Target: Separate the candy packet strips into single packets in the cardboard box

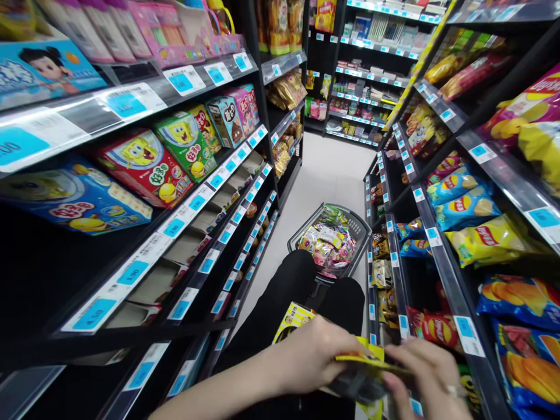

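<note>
My left hand (321, 353) is closed on a yellow-and-black package (365, 364), low in the view above my lap. At the other end of that package, my right hand (431, 373) pinches its edge between thumb and fingers. Motion blurs the package, so its exact kind is unclear. A yellow-striped box (291, 321) shows behind my left wrist, partly covered by the hand and forearm. Beyond my knees stands a grey shopping basket (294, 238) filled with colourful snack packets (330, 242).
Shelves with boxed snacks (144, 166) run along the left. Chip bags (494, 239) fill the right shelves, close to my right hand. Pale floor (332, 163) leads to a stocked rack (371, 76) at the far end. My black-clad knees (301, 271) are near the basket.
</note>
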`<state>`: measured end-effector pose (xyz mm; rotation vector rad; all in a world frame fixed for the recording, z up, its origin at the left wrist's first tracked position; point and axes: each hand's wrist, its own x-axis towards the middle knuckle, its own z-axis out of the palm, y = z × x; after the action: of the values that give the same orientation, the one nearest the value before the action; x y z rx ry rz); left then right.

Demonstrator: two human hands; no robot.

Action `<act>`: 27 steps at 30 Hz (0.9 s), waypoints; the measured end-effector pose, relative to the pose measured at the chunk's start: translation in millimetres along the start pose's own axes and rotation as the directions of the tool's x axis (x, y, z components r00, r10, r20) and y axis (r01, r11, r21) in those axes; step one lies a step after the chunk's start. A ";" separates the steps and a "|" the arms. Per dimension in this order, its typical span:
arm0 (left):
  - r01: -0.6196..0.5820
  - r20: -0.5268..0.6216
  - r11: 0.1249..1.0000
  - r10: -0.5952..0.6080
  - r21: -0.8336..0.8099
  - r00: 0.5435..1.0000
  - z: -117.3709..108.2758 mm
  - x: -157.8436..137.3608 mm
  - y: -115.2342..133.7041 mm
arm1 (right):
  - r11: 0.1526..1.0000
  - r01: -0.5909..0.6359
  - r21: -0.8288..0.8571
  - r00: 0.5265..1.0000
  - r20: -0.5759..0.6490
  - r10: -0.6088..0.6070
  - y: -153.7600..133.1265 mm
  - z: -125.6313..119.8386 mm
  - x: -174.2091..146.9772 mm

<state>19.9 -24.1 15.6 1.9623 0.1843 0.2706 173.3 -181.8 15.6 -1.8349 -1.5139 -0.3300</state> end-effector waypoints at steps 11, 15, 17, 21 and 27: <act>-0.075 -0.319 0.403 -0.584 -0.912 0.746 13.8 6.7 -16.3 | -0.086 -0.596 0.798 0.479 0.439 0.760 -25.9 54.7 -31.1; -0.040 -0.375 0.590 -0.457 -0.806 0.807 9.6 -6.4 -28.2 | 0.004 -0.667 0.745 0.450 0.398 0.799 -30.6 47.1 -28.7; -0.012 -0.363 0.681 -0.375 -0.732 0.853 1.0 -11.1 -30.2 | 0.103 -0.699 0.707 0.478 0.356 0.803 -26.3 42.5 -33.5; 0.155 -0.219 0.834 -0.311 -0.530 0.925 -15.3 -11.5 -25.6 | 0.259 -0.711 0.654 0.542 0.273 0.795 -19.5 40.6 -42.8; 0.129 -0.247 0.906 -0.243 -0.403 0.938 -14.5 -7.5 -24.6 | 0.421 -0.675 0.605 0.599 0.116 0.793 -22.1 41.1 -35.3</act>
<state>8.6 -3.5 -2.3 1.4972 0.4768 0.4357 133.0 -179.7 -26.8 -1.6658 -0.4258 0.3831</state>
